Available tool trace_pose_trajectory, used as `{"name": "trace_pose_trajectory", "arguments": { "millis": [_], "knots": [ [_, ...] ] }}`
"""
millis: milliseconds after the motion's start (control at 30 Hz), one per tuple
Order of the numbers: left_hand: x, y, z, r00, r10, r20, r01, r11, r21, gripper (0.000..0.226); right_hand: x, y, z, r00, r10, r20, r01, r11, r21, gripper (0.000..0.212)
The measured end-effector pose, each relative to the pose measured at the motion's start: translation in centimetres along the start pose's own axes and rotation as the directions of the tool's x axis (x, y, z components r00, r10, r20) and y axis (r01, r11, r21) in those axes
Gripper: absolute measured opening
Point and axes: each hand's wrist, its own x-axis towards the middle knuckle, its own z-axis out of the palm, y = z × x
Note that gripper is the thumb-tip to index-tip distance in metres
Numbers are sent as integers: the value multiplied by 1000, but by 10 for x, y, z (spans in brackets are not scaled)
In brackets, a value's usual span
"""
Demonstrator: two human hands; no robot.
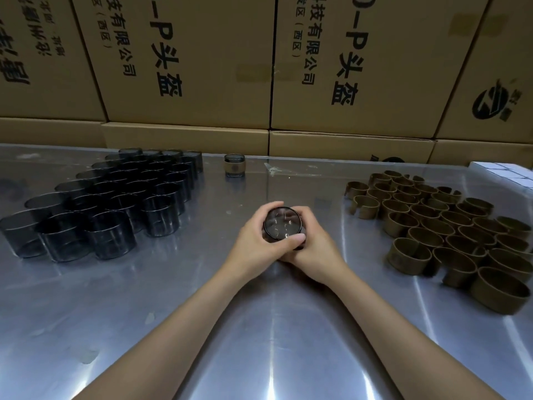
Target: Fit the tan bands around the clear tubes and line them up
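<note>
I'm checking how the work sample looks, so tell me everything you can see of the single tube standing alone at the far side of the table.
The lone tube is a short, clear, smoke-tinted cylinder, likely glass or plastic. It stands upright on the shiny metal table near the cardboard boxes, apart from the bare tubes. A tan band wraps its lower middle, with a dark round mark facing the camera. Nothing else touches it.

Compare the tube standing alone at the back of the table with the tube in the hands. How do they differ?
The lone tube stands free on the table near the boxes; the held tube is gripped by the left hand and right hand. The lone tube plainly wears a tan band; on the held tube the hands hide any band. Both are dark-tinted and upright.
</note>
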Motion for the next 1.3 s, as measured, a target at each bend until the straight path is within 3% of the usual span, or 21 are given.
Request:
{"name": "trace_pose_trajectory", "arguments": {
  "millis": [100, 200, 567, 733, 967, 1100, 1200, 1300],
  "knots": [
    [-1, 1, 0, 997, 53, -51, -55, 997, -53, 53, 1, 1, 2, 998, -51, -22, 51, 998, 25, 65],
    [-3, 4, 3, 995, 41, -92, -49, 995, -91, 52, 0, 0, 3, 995, -88, -44, 90, 995, 37, 57],
    [-3, 13, 2, 952, -215, -219, 124, 922, -366, 18, -3, -2, 5, 985, -174, -7, 175, 985, 17, 63],
    [1, 17, -9, 944, -323, -68, 255, 843, -474, 16, 1, 1, 2, 994, -112, -9, 113, 986, 123, 67],
    [4, 10, -37, 933, -160, 323, 318, 785, -531, 42, 3, 3, 1, 997, -55, 46, 36, 942, 334, 64],
    [2, 4, -40, 921, -72, 382, 254, 856, -451, 48, 4, 4, 0, 996, -61, 58, 34, 923, 384, 61],
    [2, 4, -35, 967, -62, 249, 125, 960, -249, 49, 4, 5, 0, 995, -72, 65, 42, 924, 379, 60],
    [1, 5, -27, 996, -26, 90, 31, 998, -52, 43, 4, 5, 2, 993, -101, 65, 77, 952, 296, 60]
  ]
}}
